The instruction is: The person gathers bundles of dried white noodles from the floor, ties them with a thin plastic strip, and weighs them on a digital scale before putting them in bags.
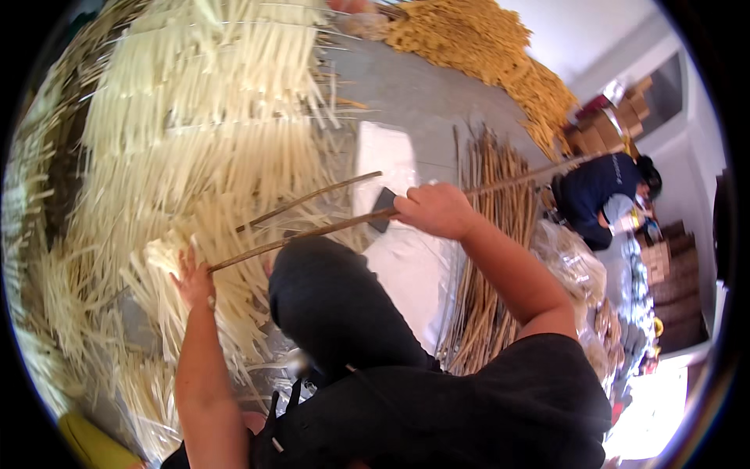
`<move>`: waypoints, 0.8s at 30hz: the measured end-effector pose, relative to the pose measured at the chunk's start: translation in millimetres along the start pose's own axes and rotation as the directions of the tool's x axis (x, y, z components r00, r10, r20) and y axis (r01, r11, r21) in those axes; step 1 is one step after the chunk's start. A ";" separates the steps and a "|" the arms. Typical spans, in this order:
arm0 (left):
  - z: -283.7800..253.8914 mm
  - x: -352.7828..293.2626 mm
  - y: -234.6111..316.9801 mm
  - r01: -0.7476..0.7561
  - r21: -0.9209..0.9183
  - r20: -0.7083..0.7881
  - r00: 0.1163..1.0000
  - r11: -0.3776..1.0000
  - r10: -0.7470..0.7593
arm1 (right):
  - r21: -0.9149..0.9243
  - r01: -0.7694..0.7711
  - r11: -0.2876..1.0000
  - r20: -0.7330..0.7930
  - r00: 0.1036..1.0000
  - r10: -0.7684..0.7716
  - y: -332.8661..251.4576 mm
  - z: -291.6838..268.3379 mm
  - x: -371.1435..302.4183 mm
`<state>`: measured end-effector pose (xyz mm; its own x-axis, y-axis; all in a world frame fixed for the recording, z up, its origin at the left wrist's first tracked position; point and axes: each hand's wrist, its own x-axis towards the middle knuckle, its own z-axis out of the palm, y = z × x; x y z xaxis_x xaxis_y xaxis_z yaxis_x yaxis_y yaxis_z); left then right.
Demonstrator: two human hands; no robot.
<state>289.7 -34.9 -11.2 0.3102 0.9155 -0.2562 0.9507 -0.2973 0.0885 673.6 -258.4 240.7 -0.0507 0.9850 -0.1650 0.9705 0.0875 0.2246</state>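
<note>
shirt (pixel 476 410), thin brown stick (pixel 336 228), right hand (pixel 434 209) gripping it, left hand (pixel 193 280) spread by strips (pixel 160 255)

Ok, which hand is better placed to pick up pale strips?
Left, I'd judge: the left hand is right at the strips, by the left end of the stick, while the right hand grips the stick farther along, away from them.

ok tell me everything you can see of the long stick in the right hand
The long stick is thin, brown, wood-like and slightly bent. The right hand grips it partway along. It slants from beside the left hand up to the right, crossing above the brown sticks. Left-hand contact is unclear.
</note>
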 end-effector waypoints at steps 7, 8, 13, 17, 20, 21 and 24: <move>-4.1 -1.3 17.0 0.009 0.007 -0.010 1.000 1.000 -0.009 | -0.207 -0.329 0.921 -0.166 0.940 0.298 134.2 -32.0 -156.1; -3.3 6.8 16.5 0.000 0.021 -0.011 1.000 1.000 0.000 | -0.230 -0.350 0.908 -0.200 0.930 0.308 146.1 -34.7 -173.7; -3.8 0.0 2.3 0.036 0.055 0.008 0.999 0.998 -0.036 | -0.222 -0.596 0.771 -0.304 0.794 0.526 164.2 -20.4 -292.1; -4.8 -21.3 -0.5 -0.233 -0.200 -0.130 0.969 0.952 0.210 | -0.038 -0.932 0.361 -0.088 0.363 0.928 137.2 33.4 -340.3; 19.8 -35.4 -1.3 -0.438 -0.394 -0.282 0.894 0.808 0.348 | 0.189 -0.976 0.105 0.008 0.108 0.994 109.8 112.5 -371.6; 19.1 -46.6 2.2 -0.476 -0.406 -0.302 0.876 0.780 0.377 | 0.159 -0.987 0.022 0.066 0.033 0.997 96.5 138.7 -382.9; 21.1 -73.2 -22.0 -0.429 -0.468 -0.194 0.903 0.773 0.383 | 0.209 -0.962 -0.177 0.130 -0.152 0.980 57.9 209.4 -407.8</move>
<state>246.3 -101.0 -14.7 0.6437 0.7652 -0.0108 0.5996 -0.4956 0.6284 799.8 -686.2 119.9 0.9892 -0.0834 0.1205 -0.0739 -0.9939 -0.0814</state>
